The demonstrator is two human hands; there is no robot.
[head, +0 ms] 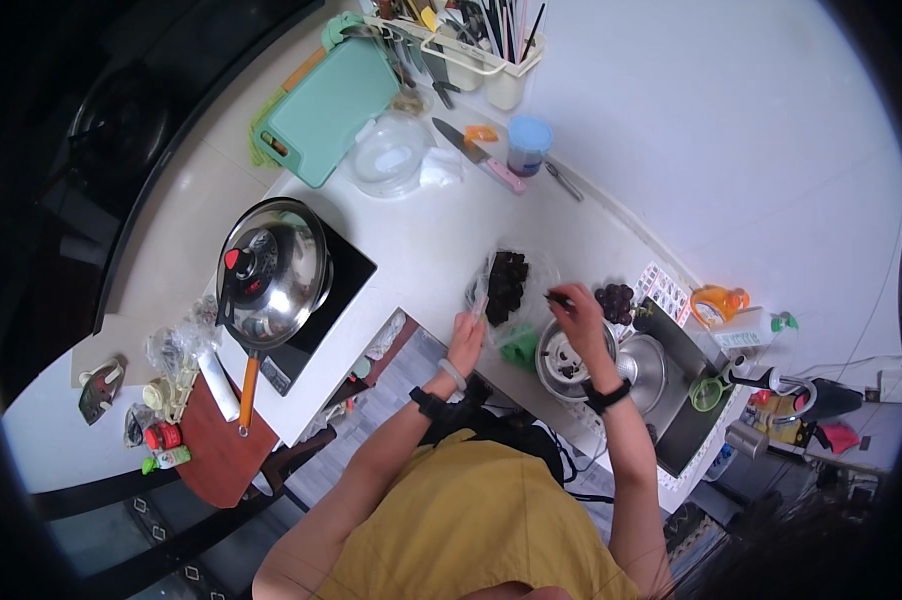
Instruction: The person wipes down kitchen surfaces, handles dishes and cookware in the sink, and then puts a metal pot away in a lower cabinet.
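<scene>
My left hand (pixel 466 345) grips the near edge of a clear plastic bag (pixel 539 271) on the white counter. Dark brown, nearly black pieces of food (pixel 506 289) lie in this bag; their exact kind is unclear. Between the fingers of my right hand (pixel 582 319) is a small dark piece (pixel 558 298). That hand hovers over the far side of a stainless steel bowl (pixel 542 365) at the counter's front. Inside the bowl are a pale layer and several dark bits. A crumpled green plastic bag (pixel 520 346) sits between the clear bag and the bowl.
Dark grapes (pixel 614 303) lie behind the bowl, near a sink (pixel 702 424) holding a metal colander (pixel 644 371). A pink-handled knife (pixel 481 157) and a blue-lidded jar (pixel 528 146) stand farther back. At left, a lidded pan (pixel 278 277) rests on a black cooktop (pixel 350 262).
</scene>
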